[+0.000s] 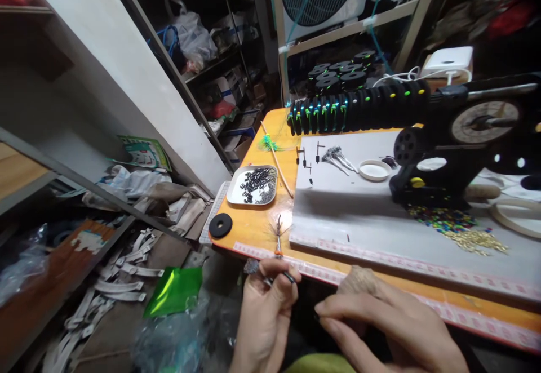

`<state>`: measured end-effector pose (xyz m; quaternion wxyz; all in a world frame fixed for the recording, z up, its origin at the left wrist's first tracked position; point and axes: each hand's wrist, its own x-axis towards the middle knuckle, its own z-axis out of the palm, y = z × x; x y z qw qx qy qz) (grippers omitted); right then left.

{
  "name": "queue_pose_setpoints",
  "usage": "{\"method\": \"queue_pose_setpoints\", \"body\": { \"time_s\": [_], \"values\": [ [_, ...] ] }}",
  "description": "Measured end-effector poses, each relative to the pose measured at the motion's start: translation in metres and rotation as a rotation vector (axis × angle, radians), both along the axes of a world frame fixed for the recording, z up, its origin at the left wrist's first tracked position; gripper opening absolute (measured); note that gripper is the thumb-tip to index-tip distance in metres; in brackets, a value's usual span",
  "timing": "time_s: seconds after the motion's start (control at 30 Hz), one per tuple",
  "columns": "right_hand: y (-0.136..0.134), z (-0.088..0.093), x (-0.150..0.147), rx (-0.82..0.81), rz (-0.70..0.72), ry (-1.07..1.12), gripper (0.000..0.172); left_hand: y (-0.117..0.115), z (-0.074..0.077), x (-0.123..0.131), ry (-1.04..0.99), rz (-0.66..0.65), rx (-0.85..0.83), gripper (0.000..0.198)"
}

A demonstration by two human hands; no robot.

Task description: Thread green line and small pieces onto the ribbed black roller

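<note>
My left hand (pixel 269 300) is closed at the table's front edge, thumb and forefinger pinching a small black piece (pixel 289 277). From the same hand a grey fuzzy tip (pixel 251 266) sticks out to the left. Just beyond the fingers rises a thin stalk with an orange band (pixel 278 243); whether the hand holds it too is unclear. To the right, my right hand (pixel 384 316) has thumb and forefinger pressed together, with a tiny dark bit showing at the tips. A white tray (pixel 231 197) of small black and grey parts stands past my left hand.
Grey-tipped white stems (pixel 338 160), a small white dish (pixel 375 170) and loose coloured beads (pixel 443 218) lie on the grey board (pixel 359 221). A black machine with a row of spools (pixel 359 108) stands behind. A black disc (pixel 220 225) lies near the table's left corner.
</note>
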<state>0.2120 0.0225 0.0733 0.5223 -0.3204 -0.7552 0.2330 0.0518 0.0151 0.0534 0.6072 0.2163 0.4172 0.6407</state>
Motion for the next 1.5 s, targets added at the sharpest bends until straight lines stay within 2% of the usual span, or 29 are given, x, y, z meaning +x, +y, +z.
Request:
{"method": "queue_pose_setpoints", "body": {
  "time_s": [0.07,0.17,0.3,0.47,0.7,0.97,1.3,1.5],
  "values": [
    [-0.002,-0.003,0.001,0.022,-0.014,-0.062,0.022,-0.009,-0.009,0.011,-0.132,0.05,-0.008,0.028],
    [-0.003,-0.007,0.004,0.06,-0.009,-0.131,0.022,-0.016,-0.013,0.017,-0.202,0.093,-0.013,0.029],
    [-0.002,-0.009,0.004,0.092,0.005,-0.162,0.025,-0.022,-0.01,0.018,-0.267,0.102,0.014,0.03],
    [-0.002,-0.003,0.001,0.034,0.034,-0.231,0.018,-0.026,-0.006,0.02,-0.3,0.114,-0.011,0.032],
    [-0.006,0.003,-0.003,-0.152,0.13,-0.207,0.019,-0.031,-0.007,0.021,-0.243,0.133,-0.026,0.029],
    [-0.006,0.006,-0.005,-0.199,0.153,-0.209,0.019,-0.033,-0.008,0.021,-0.21,0.104,-0.024,0.028],
    [-0.004,0.006,-0.003,-0.186,0.149,-0.183,0.018,-0.032,-0.007,0.024,-0.189,0.119,-0.039,0.028],
    [0.004,0.004,-0.001,-0.115,0.169,-0.151,0.016,-0.031,-0.01,0.022,0.025,0.2,0.055,0.029]
  ]
}}
